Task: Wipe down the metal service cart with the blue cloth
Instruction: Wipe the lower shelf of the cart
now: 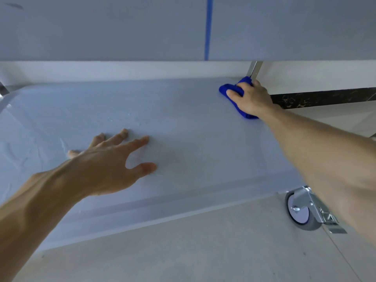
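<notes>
Wiping the far right corner of the cart's lower shelf (183,119): right hand (251,98) grips the bunched blue cloth (227,89) against the corner post (254,70); left hand (109,159) is splayed flat, bracing. Risks: caster (301,210) may not be locked, so leaning could roll the cart; bunched cloth likely skips the corner seam.

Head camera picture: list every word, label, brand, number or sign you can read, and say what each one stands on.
None: no readable text shows anywhere in this view.
The cart shelf, the shelf above it and the blue cloth gripped by the right hand bear no lettering.
The wheel and its metal bracket show no marking that can be made out.
The blue stripe is plain.
</notes>
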A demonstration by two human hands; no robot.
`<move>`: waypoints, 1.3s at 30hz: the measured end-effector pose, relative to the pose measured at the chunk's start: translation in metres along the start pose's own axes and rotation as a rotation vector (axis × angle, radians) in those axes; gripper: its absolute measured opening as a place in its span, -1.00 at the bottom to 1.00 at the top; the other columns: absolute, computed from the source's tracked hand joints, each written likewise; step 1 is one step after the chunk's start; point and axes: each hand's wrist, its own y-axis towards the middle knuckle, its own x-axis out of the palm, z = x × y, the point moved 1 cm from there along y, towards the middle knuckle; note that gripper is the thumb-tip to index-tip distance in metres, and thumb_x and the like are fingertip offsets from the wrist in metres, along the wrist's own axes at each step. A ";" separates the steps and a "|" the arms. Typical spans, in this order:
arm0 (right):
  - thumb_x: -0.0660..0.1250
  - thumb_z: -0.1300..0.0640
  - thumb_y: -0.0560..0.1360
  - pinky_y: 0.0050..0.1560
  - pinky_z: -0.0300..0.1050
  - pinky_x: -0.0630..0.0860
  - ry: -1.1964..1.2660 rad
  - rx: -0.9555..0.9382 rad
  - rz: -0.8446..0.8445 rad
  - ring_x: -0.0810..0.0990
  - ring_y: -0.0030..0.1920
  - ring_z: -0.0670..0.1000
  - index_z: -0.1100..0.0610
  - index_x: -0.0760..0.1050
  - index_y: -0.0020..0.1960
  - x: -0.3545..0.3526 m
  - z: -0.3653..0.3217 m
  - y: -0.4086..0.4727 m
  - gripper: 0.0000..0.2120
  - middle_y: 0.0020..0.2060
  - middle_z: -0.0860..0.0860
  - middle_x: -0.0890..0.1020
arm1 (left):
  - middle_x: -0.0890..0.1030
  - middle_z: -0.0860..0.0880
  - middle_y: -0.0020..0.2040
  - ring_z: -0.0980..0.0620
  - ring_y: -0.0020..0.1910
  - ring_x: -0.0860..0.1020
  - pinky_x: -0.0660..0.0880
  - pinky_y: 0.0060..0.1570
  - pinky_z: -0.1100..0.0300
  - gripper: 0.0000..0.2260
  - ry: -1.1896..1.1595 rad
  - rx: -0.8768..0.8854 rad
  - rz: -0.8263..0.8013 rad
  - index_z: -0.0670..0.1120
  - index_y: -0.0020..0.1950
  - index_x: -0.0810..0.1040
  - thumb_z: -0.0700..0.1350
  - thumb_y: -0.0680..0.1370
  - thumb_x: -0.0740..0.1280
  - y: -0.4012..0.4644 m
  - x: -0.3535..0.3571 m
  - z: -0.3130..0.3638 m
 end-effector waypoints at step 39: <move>0.09 -0.12 0.68 0.57 0.05 -0.04 0.183 -0.574 -0.216 0.02 0.60 0.11 -0.18 0.35 0.48 0.015 -0.117 -0.197 -0.61 0.61 -0.02 0.09 | 0.51 -0.04 0.18 -0.06 0.01 0.44 0.34 0.02 0.12 -0.65 -0.337 -0.063 0.190 0.11 0.39 0.39 0.07 0.61 0.24 -0.019 -0.010 -0.025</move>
